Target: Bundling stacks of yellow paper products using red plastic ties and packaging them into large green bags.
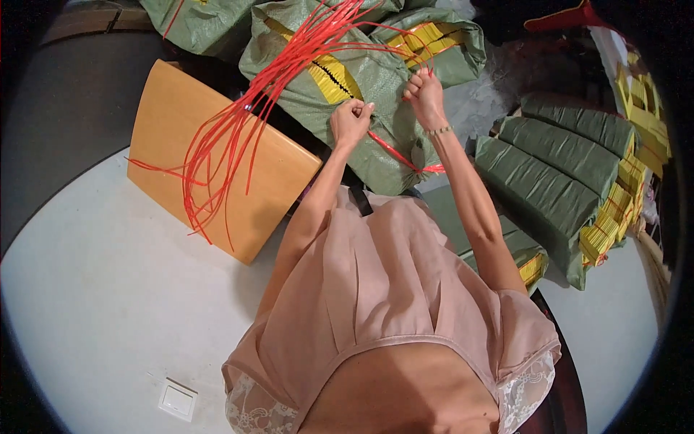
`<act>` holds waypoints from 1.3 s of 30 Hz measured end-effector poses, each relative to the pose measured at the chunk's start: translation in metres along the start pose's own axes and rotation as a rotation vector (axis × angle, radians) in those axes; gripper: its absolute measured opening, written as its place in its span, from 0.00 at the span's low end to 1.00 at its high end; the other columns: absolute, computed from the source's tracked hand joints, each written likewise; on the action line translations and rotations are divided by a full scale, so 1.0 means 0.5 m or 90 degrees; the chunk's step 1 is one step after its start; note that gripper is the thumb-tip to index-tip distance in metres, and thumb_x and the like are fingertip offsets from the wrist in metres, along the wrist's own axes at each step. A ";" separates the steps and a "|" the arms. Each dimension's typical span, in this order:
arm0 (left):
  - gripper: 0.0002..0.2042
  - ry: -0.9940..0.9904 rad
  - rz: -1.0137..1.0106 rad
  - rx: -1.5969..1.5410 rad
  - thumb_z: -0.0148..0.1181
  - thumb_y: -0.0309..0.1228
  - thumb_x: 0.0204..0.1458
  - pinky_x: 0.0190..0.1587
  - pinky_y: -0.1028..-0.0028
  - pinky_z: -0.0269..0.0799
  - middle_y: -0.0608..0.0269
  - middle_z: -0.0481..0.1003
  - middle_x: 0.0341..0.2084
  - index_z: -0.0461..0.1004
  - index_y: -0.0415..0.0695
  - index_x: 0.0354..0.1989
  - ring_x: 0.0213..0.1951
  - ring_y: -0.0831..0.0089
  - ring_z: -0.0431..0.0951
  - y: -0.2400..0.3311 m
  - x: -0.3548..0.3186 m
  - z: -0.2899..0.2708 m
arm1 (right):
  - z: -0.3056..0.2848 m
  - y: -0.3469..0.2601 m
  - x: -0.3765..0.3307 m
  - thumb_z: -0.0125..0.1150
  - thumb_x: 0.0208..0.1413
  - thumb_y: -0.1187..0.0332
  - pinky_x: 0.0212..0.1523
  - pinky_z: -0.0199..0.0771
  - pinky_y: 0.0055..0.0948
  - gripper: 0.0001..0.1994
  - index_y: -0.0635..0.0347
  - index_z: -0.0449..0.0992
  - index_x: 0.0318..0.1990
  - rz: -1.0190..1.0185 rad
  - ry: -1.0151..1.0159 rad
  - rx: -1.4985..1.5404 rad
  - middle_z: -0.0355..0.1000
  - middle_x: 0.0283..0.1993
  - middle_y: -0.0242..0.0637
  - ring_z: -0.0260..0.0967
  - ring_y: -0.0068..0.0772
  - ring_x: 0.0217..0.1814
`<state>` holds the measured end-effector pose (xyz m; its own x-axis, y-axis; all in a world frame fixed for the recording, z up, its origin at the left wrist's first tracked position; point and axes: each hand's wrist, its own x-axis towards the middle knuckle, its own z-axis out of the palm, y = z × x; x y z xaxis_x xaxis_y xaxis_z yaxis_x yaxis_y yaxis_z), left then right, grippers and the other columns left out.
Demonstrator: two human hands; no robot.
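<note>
Floor [94, 289]: pale surface, filling the 6 to 9 o'clock area
Green woven sack [376, 108]: lying at 12 o'clock, gaping to show yellow paper stacks [332, 79]
Wrapped green bundles [557, 166]: lying stacked at 3 o'clock, yellow ends showing
Wooden board [217, 159]: lying at 10 o'clock, just beside the sack
Red strap bundle [238, 123]: trailing from the sack top across the board
Red strap [397, 153]: running over the sack front, from the left hand toward 4 o'clock
Left hand [351, 121]: fingers curling shut, pinching the red strap against the sack
Right hand [425, 98]: closing into a fist on red strands at the sack mouth
Wall switch plate [178, 399]: white, lying at 7 o'clock
</note>
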<state>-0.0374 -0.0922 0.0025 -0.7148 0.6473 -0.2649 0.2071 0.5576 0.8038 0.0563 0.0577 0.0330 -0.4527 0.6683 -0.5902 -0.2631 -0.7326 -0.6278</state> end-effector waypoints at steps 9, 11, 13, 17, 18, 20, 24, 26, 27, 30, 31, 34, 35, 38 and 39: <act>0.10 -0.126 -0.138 -0.188 0.63 0.34 0.42 0.14 0.78 0.65 0.68 0.71 0.12 0.75 0.37 0.24 0.12 0.80 0.70 0.023 0.008 -0.033 | 0.046 0.107 -0.112 0.41 0.58 0.67 0.23 0.59 0.29 0.06 0.59 0.60 0.33 -0.255 -0.080 -0.559 0.60 0.19 0.37 0.59 0.37 0.19; 0.10 -0.097 -0.101 -0.247 0.63 0.33 0.42 0.17 0.79 0.65 0.68 0.70 0.11 0.75 0.37 0.22 0.15 0.82 0.70 0.006 0.011 -0.029 | 0.055 0.120 -0.132 0.43 0.53 0.70 0.29 0.60 0.40 0.05 0.61 0.60 0.35 -0.250 -0.111 -0.721 0.63 0.23 0.53 0.63 0.56 0.27; 0.08 -0.120 -0.033 -0.205 0.60 0.30 0.42 0.16 0.80 0.64 0.68 0.70 0.12 0.74 0.37 0.24 0.15 0.83 0.69 -0.023 0.011 -0.033 | 0.040 0.139 -0.139 0.44 0.53 0.71 0.29 0.59 0.42 0.05 0.61 0.60 0.36 -0.284 -0.132 -0.788 0.64 0.24 0.52 0.64 0.56 0.28; 0.05 -0.155 0.008 -0.369 0.59 0.25 0.45 0.18 0.83 0.60 0.70 0.70 0.18 0.72 0.39 0.30 0.19 0.86 0.67 -0.039 0.005 -0.032 | 0.034 0.165 -0.155 0.45 0.50 0.73 0.31 0.57 0.43 0.12 0.63 0.60 0.43 -0.389 -0.211 -0.898 0.66 0.26 0.48 0.65 0.52 0.32; 0.07 -0.220 -0.092 -0.491 0.59 0.24 0.46 0.20 0.84 0.60 0.71 0.70 0.19 0.72 0.40 0.33 0.21 0.87 0.67 -0.046 0.004 -0.034 | 0.033 0.175 -0.158 0.45 0.50 0.74 0.31 0.56 0.42 0.14 0.64 0.59 0.45 -0.411 -0.221 -0.924 0.66 0.27 0.47 0.65 0.51 0.32; 0.08 -0.234 -0.039 -0.474 0.59 0.25 0.47 0.21 0.86 0.60 0.72 0.70 0.20 0.70 0.40 0.36 0.20 0.88 0.66 -0.056 0.017 -0.023 | 0.028 0.186 -0.157 0.45 0.50 0.74 0.33 0.55 0.40 0.16 0.67 0.57 0.47 -0.392 -0.214 -0.976 0.67 0.29 0.46 0.65 0.49 0.33; 0.06 -0.217 -0.056 -0.508 0.57 0.24 0.48 0.24 0.86 0.63 0.69 0.71 0.20 0.69 0.40 0.34 0.23 0.86 0.69 -0.080 0.014 -0.017 | 0.037 0.199 -0.179 0.46 0.49 0.73 0.35 0.53 0.38 0.10 0.66 0.59 0.40 -0.426 -0.224 -0.946 0.65 0.26 0.45 0.64 0.47 0.32; 0.06 -0.200 -0.082 -0.461 0.56 0.25 0.49 0.26 0.86 0.64 0.67 0.71 0.20 0.69 0.40 0.34 0.25 0.84 0.71 -0.078 0.014 -0.019 | 0.025 0.210 -0.182 0.46 0.49 0.73 0.35 0.52 0.38 0.08 0.65 0.59 0.37 -0.440 -0.219 -0.942 0.64 0.25 0.44 0.63 0.46 0.31; 0.06 -0.204 -0.072 -0.436 0.55 0.26 0.50 0.26 0.86 0.65 0.66 0.71 0.20 0.68 0.40 0.35 0.25 0.83 0.71 -0.074 0.017 -0.019 | 0.024 0.214 -0.181 0.46 0.49 0.73 0.35 0.52 0.38 0.07 0.64 0.59 0.35 -0.448 -0.216 -0.933 0.63 0.24 0.44 0.63 0.46 0.31; 0.07 -0.206 -0.076 -0.451 0.55 0.27 0.50 0.25 0.85 0.65 0.65 0.71 0.21 0.68 0.40 0.36 0.24 0.82 0.71 -0.076 0.020 -0.016 | 0.019 0.217 -0.177 0.47 0.49 0.73 0.35 0.52 0.38 0.06 0.63 0.59 0.34 -0.462 -0.219 -0.917 0.63 0.24 0.43 0.63 0.46 0.31; 0.07 -0.204 -0.072 -0.448 0.55 0.27 0.50 0.25 0.85 0.65 0.65 0.71 0.21 0.68 0.40 0.36 0.24 0.82 0.71 -0.079 0.020 -0.019 | 0.019 0.219 -0.179 0.47 0.48 0.73 0.35 0.52 0.37 0.06 0.62 0.60 0.34 -0.464 -0.228 -0.913 0.63 0.24 0.43 0.63 0.45 0.31; 0.08 -0.233 -0.083 -0.441 0.54 0.28 0.52 0.23 0.84 0.66 0.64 0.71 0.21 0.67 0.40 0.37 0.22 0.81 0.71 -0.065 0.017 -0.032 | 0.012 0.231 -0.206 0.47 0.49 0.73 0.35 0.52 0.36 0.06 0.61 0.61 0.34 -0.460 -0.268 -0.902 0.64 0.25 0.42 0.63 0.44 0.31; 0.08 -0.214 -0.106 -0.464 0.53 0.30 0.53 0.23 0.84 0.66 0.63 0.71 0.22 0.67 0.39 0.38 0.21 0.81 0.71 -0.059 0.005 -0.040 | 0.002 0.241 -0.202 0.48 0.49 0.72 0.35 0.52 0.36 0.05 0.60 0.62 0.34 -0.485 -0.250 -0.863 0.66 0.26 0.41 0.64 0.43 0.31; 0.10 -0.175 -0.086 -0.482 0.50 0.33 0.55 0.22 0.83 0.66 0.62 0.71 0.25 0.66 0.38 0.38 0.21 0.80 0.71 -0.059 -0.039 -0.058 | 0.011 0.227 -0.214 0.48 0.48 0.73 0.36 0.52 0.35 0.08 0.58 0.65 0.37 -0.426 -0.289 -0.851 0.67 0.31 0.41 0.63 0.43 0.34; 0.09 -0.123 -0.042 -0.443 0.49 0.32 0.55 0.23 0.81 0.67 0.62 0.72 0.25 0.67 0.38 0.38 0.22 0.80 0.71 -0.049 -0.064 -0.066 | 0.004 0.223 -0.210 0.48 0.48 0.73 0.36 0.52 0.35 0.08 0.58 0.65 0.37 -0.432 -0.288 -0.851 0.67 0.31 0.41 0.63 0.43 0.34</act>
<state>-0.0419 -0.1438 0.0088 -0.5675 0.7397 -0.3616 -0.3513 0.1797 0.9188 0.0730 -0.0943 0.0259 -0.8411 0.5405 0.0201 0.2905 0.4827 -0.8262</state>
